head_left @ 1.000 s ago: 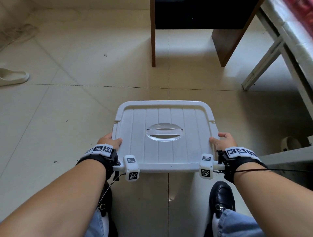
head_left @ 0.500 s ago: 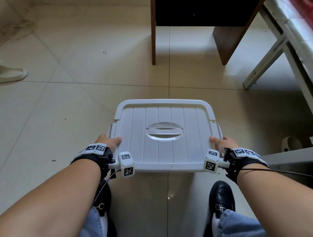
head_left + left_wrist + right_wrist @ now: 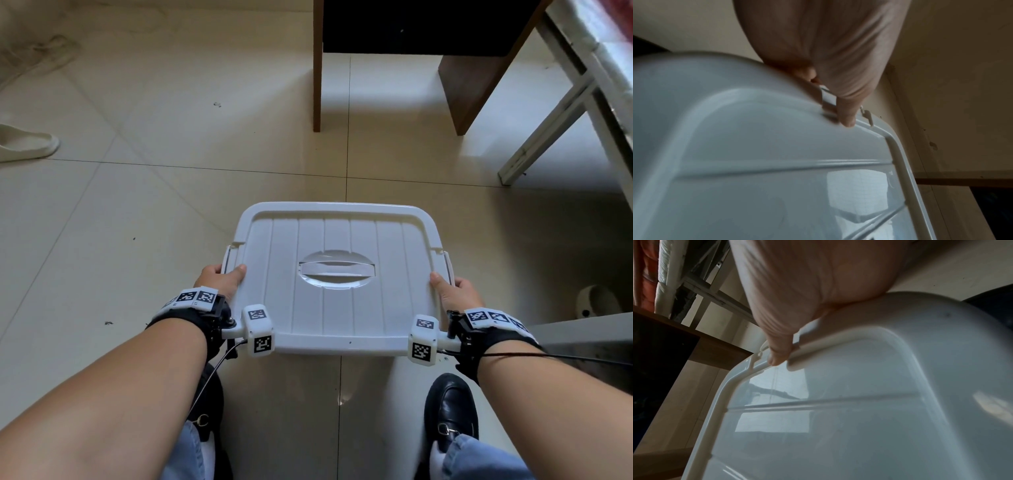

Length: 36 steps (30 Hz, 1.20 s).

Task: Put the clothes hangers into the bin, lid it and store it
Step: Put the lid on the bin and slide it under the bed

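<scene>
- The white bin (image 3: pixel 337 342) with its lid (image 3: pixel 335 274) on sits at the centre of the head view, held between both hands above the tiled floor (image 3: pixel 137 205).
- The left hand (image 3: pixel 221 281) takes the bin at 9 o'clock; its grip is clamped on the side handle (image 3: pixel 828 99), thumb lying on the lid's edge, fingers curled under the rim in the left wrist view.
- The right hand (image 3: pixel 455 291) does the same at 3 o'clock: thumb on top of the lid, fingers hooked round the rim beside a latch (image 3: pixel 756 356) in the right wrist view.
- The lid shows ribs and an oval recessed handle (image 3: pixel 337 269) in its middle.
- The clothes hangers cannot be seen; the closed lid hides the inside.
- At 12 o'clock stands a wooden cabinet (image 3: pixel 394 34) with a dark underside.
- At 2 o'clock runs a white metal frame (image 3: pixel 555 116).
- A pale slipper (image 3: pixel 27 147) lies at 10 o'clock.
- A black shoe (image 3: pixel 450 411) shows at 5 o'clock, below the bin.
</scene>
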Tool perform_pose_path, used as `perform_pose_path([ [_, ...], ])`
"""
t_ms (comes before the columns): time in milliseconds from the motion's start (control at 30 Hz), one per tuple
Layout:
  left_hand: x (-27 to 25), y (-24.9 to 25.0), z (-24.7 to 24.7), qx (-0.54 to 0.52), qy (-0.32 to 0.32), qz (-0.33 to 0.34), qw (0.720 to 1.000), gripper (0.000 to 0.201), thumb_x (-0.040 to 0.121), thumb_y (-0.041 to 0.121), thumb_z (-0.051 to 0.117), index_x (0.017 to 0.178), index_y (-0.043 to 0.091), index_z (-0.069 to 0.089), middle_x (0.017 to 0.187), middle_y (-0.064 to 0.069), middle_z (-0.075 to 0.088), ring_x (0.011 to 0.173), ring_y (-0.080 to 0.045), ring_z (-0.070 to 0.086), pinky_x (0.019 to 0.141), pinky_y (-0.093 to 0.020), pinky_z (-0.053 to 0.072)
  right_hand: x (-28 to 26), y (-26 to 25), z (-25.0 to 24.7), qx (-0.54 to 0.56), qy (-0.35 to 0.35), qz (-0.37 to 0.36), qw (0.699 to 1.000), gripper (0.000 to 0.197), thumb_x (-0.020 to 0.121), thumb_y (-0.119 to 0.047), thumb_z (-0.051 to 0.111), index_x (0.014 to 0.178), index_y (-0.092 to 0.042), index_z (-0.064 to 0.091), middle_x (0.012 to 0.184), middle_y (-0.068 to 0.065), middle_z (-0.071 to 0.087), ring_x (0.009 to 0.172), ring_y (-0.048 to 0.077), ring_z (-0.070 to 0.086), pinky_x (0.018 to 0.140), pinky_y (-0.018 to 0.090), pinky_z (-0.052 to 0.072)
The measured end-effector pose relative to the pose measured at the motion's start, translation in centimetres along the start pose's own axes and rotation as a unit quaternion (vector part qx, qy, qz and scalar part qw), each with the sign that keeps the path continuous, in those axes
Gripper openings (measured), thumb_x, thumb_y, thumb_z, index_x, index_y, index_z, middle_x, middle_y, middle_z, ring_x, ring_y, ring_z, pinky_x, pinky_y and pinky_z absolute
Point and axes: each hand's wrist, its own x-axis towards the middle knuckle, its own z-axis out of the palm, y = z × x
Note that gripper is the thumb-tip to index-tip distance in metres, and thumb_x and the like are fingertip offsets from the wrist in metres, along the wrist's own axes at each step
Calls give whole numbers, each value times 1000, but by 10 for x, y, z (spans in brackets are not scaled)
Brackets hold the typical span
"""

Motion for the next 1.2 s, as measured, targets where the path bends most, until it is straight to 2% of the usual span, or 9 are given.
perform_pose_path([
  [133, -2, -2, 5, 1, -8, 27, 1000, 41, 91, 37, 59, 121, 9, 62, 112, -12, 69, 90, -29, 63, 84, -32, 47, 2, 1, 3, -4, 18, -8, 1000, 49, 89, -39, 61, 126, -8, 50, 116, 13, 63, 92, 26, 56, 82, 33, 42],
  [267, -3, -4, 5, -10, 4, 34, 999, 41, 90, 36, 61, 123, 11, 61, 112, -10, 69, 91, -29, 62, 82, -31, 46, 0, 0, 5, 0, 24, -15, 1000, 46, 90, -35, 60, 126, -8, 49, 105, 9, 57, 90, 24, 52, 79, 30, 37],
  [500, -1, -6, 6, -17, 14, 36, 999, 44, 87, 40, 63, 122, 14, 62, 112, -9, 70, 98, -32, 66, 93, -41, 52, -2, 1, 5, -3, 39, -23, 999, 42, 90, -35, 60, 121, -9, 52, 102, 7, 58, 87, 22, 52, 76, 28, 37],
  [600, -4, -5, 7, -36, 23, 36, 998, 41, 87, 35, 64, 122, 15, 63, 110, -9, 71, 94, -30, 67, 90, -39, 53, -4, -1, 5, -10, 39, -24, 999, 41, 90, -34, 60, 122, -9, 51, 99, 6, 56, 86, 22, 51, 75, 28, 35],
  [800, -6, -6, 11, -52, 41, 43, 997, 41, 85, 35, 66, 123, 19, 62, 111, -8, 71, 95, -31, 68, 92, -44, 54, -3, -1, 4, -11, 34, -20, 999, 39, 90, -35, 60, 120, -12, 50, 99, 6, 58, 86, 24, 54, 75, 29, 38],
  [867, -5, -7, 11, -50, 42, 44, 997, 41, 85, 35, 66, 122, 19, 62, 111, -8, 71, 95, -31, 68, 91, -45, 54, -4, -1, 6, -13, 42, -25, 999, 36, 91, -34, 59, 118, -12, 50, 95, 6, 59, 80, 25, 55, 70, 29, 39],
  [967, -5, -8, 12, -41, 45, 51, 997, 43, 86, 34, 65, 125, 17, 61, 114, -9, 69, 97, -32, 67, 92, -45, 53, -7, -2, 10, -37, 63, -40, 997, 26, 93, -31, 55, 109, -12, 48, 89, 9, 58, 62, 22, 51, 56, 29, 36],
  [1033, -5, -7, 13, -35, 48, 52, 997, 43, 88, 33, 63, 127, 16, 59, 115, -10, 68, 98, -32, 66, 92, -42, 53, -8, -2, 12, -51, 73, -48, 995, 26, 93, -30, 53, 110, -11, 48, 91, 9, 59, 65, 24, 51, 52, 29, 32],
  [1200, -11, -4, 14, -3, 19, 34, 999, 47, 93, 36, 56, 134, 14, 52, 121, -11, 65, 100, -31, 62, 86, -34, 48, -11, -1, 13, -52, 68, -38, 996, 38, 93, -35, 52, 123, -12, 47, 107, 13, 63, 82, 26, 53, 69, 30, 36],
])
